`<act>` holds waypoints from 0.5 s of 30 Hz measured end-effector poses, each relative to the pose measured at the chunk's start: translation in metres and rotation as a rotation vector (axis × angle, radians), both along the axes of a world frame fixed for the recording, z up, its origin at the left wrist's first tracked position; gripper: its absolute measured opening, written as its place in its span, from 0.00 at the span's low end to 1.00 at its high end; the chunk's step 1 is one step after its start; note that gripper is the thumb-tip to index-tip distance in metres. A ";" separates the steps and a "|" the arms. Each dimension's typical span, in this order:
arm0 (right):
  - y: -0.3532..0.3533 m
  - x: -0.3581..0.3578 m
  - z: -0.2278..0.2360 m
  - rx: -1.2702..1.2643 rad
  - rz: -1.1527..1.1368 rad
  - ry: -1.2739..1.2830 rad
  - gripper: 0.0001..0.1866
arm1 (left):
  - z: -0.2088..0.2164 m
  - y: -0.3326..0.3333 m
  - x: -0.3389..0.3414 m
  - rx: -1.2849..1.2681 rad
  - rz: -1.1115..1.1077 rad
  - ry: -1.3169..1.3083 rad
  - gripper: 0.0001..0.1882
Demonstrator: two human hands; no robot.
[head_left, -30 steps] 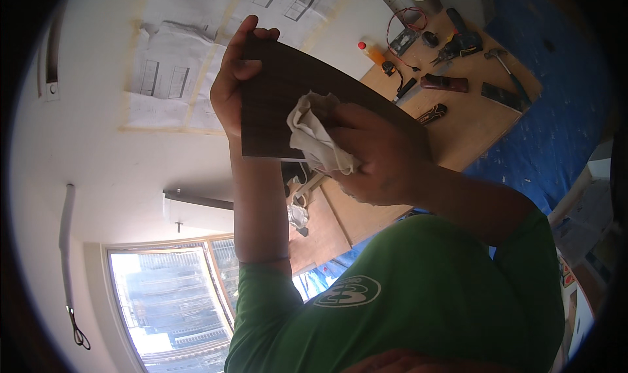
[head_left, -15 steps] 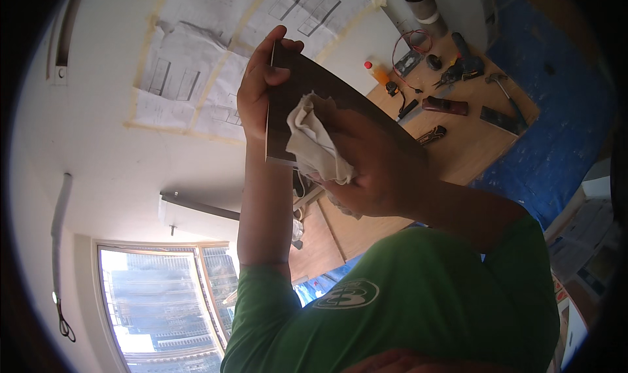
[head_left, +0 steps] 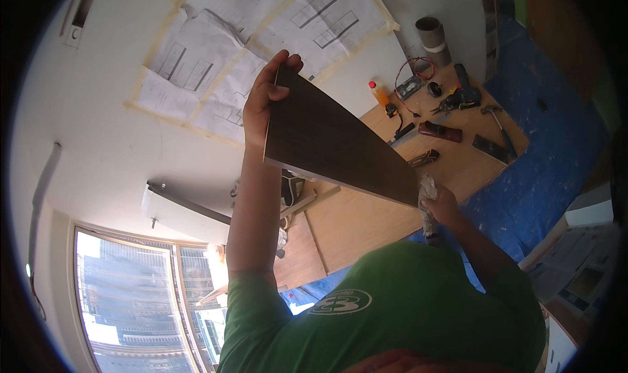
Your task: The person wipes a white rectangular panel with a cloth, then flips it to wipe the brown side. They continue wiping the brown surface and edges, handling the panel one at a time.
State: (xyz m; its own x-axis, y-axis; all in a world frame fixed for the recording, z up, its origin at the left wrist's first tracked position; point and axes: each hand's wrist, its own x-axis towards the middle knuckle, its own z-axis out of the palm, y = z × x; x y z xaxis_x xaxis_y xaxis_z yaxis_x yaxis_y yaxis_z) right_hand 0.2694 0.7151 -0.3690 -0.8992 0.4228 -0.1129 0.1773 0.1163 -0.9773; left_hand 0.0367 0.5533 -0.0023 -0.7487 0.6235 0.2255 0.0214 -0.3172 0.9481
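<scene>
A long dark brown wooden board [head_left: 337, 134] slants down to the right in front of me. My left hand [head_left: 267, 88] grips its upper end, thumb on the broad face and fingers round the edge. At the board's lower right end, my right hand [head_left: 445, 206] clutches a crumpled pale cloth [head_left: 428, 200]. The cloth lies against that end of the board. Part of the right hand's fingers is hidden behind the cloth.
Beyond the board is a wooden worktable [head_left: 468, 170] with a cordless drill [head_left: 461, 97], a hammer [head_left: 500, 124], a utility knife [head_left: 424, 158], a hand plane [head_left: 440, 132] and a bottle of orange liquid [head_left: 379, 94]. Paper drawings [head_left: 196, 66] are taped to the wall. Blue sheeting [head_left: 556, 137] covers the floor.
My right hand has slid the cloth from the board's upper part down to its lower right end, uncovering the broad face. The left hand keeps its grip, a little lower in view.
</scene>
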 end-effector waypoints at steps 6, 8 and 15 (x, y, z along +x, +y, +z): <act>0.023 0.085 -0.144 -0.216 -0.205 -0.226 0.21 | 0.002 -0.016 -0.003 -0.079 -0.005 0.026 0.38; 0.029 0.109 -0.153 -0.107 -0.251 -0.266 0.20 | 0.005 -0.029 -0.003 -0.140 -0.023 0.085 0.40; 0.054 0.150 -0.197 -0.083 -0.423 -0.264 0.21 | 0.031 -0.085 0.027 -0.428 0.004 0.210 0.51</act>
